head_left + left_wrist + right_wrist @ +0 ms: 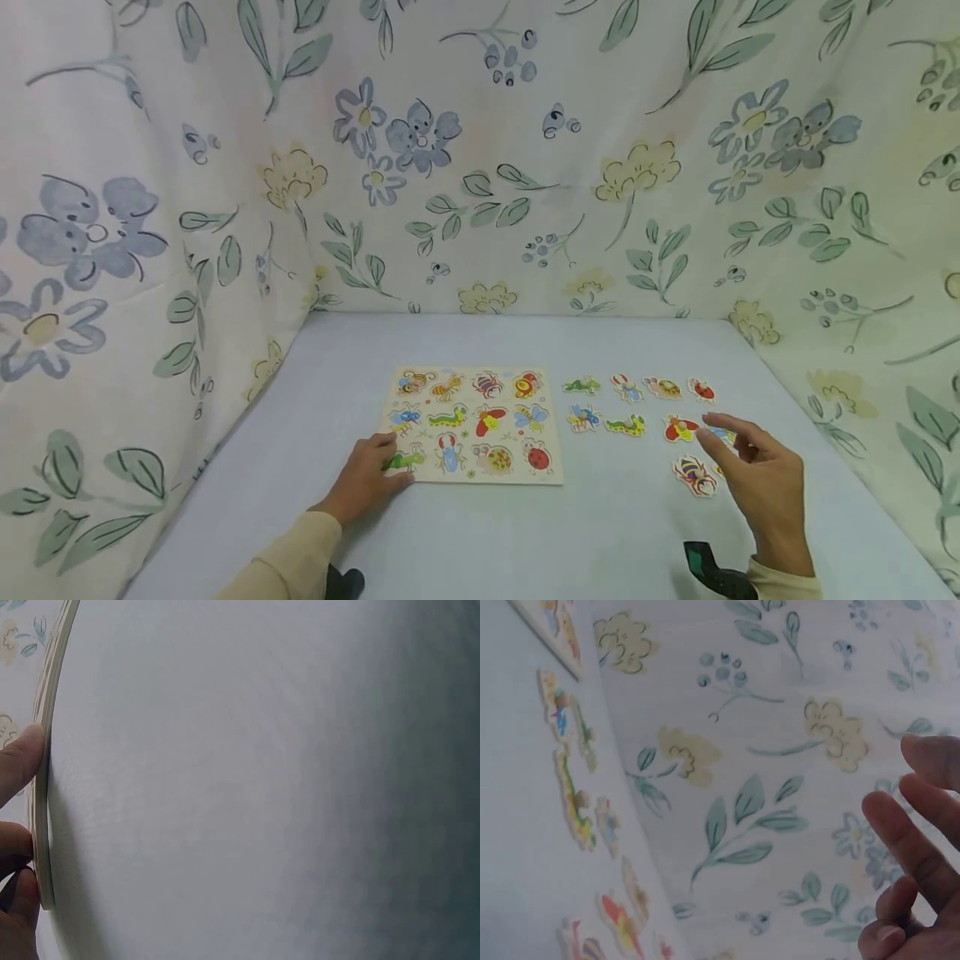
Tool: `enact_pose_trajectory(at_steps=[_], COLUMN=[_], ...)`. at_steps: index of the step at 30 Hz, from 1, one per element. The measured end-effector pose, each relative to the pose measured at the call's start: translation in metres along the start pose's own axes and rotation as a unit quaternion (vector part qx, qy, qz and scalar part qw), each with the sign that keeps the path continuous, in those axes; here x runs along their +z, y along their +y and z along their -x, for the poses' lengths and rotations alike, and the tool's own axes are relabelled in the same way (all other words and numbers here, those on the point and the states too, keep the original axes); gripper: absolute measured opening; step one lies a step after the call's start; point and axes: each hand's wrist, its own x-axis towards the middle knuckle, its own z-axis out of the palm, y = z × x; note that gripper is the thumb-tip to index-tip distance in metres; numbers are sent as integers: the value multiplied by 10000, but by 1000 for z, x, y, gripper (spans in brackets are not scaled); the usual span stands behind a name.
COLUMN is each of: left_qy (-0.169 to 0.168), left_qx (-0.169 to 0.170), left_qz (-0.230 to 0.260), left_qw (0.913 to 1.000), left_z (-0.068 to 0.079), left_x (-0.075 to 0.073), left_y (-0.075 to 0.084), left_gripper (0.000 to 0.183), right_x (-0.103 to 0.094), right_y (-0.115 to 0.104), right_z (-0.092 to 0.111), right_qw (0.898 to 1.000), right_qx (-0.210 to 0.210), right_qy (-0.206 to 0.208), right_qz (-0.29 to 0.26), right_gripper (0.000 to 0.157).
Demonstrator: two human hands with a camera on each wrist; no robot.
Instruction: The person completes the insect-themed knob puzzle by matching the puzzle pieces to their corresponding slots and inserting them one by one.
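Note:
A flat puzzle board printed with colourful insects lies on the table. My left hand holds its near left corner, thumb at the near edge. The board's layered edge shows between the fingers in the left wrist view. My right hand hovers over the loose pieces at the right, thumb and forefinger apart with nothing between them. Closest to it are a red-winged insect piece, a spider piece and a blue-winged piece, partly hidden. Another piece is mostly covered by the hand.
Right of the board lie a grasshopper piece, a beetle piece, a snail piece, a ladybird piece, a blue fly piece and a caterpillar piece. Floral cloth surrounds the white table.

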Motion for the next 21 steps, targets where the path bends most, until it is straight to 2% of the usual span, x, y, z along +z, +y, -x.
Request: enact_pose_trajectory(at_steps=[8,12,17,21], left_qy=[-20,24,22,10], left_qx=[-2,-8,31,10], left_qz=[-69,-42,-49,-12], left_qw=[10000,10000,10000,10000], left_z=[2,3,2,2], left_x=[-2,-3,-2,-1], left_y=[2,2,3,3], left_gripper=[67,66,65,65], right_x=[8,11,10,6], right_y=[41,53,65,72], right_z=[-1,-1,1,3], right_qw=[9966,9916,9800,9731], right_qx=[712,988,1323,1334], right_qy=[-372,-546,-733,-881], right_qz=[188,631,1295,1657], right_gripper=[30,34,39,41])
